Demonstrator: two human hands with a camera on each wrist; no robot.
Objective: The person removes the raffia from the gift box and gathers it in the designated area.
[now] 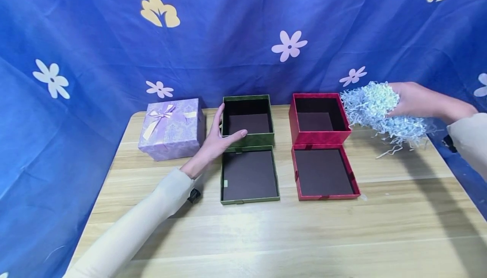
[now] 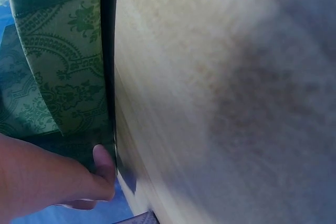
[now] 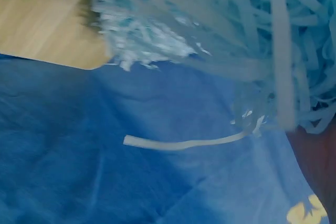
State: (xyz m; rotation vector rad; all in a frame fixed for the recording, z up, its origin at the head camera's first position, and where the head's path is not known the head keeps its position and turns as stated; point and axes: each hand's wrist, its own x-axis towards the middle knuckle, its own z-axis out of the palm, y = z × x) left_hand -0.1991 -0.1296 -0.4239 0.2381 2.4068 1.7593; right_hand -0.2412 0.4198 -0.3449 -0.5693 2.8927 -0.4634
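A green box (image 1: pixel 248 139) stands at the back middle of the table with its lid (image 1: pixel 250 174) lying inside up in front of it. My left hand (image 1: pixel 214 143) is at the box's left front corner, its fingers along the left wall and its thumb stretched over the front rim. In the left wrist view, fingertips lie against the patterned green side (image 2: pixel 68 77). At the right, my right hand (image 1: pixel 412 98) grips a big clump of pale blue shredded paper (image 1: pixel 374 102), held up beside the red box (image 1: pixel 321 137). Loose strands hang from the clump; most fingers are hidden behind it.
In front of the red box lies its lid (image 1: pixel 325 172), inside up. A lilac gift box (image 1: pixel 173 130) with a ribbon bow stands at the back left. Behind the wooden table (image 1: pixel 243 240) hangs a blue flowered cloth (image 1: pixel 228 37).
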